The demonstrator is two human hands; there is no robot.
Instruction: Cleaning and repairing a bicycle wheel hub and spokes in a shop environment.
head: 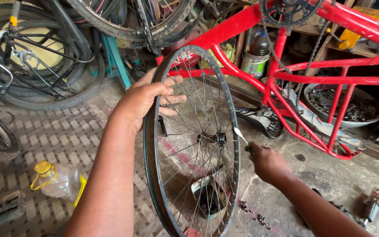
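Hands work on a bare bicycle wheel [194,140] held upright over the floor: left hand [148,98] grips its rim, right hand [264,162] holds a small tool [241,135] by the hub, no tyre on yet.

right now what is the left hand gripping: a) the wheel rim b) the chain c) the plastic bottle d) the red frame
a: the left hand is wrapped over the top of the wheel rim, holding it upright, while the right hand holds a small tool at the rim's other side.
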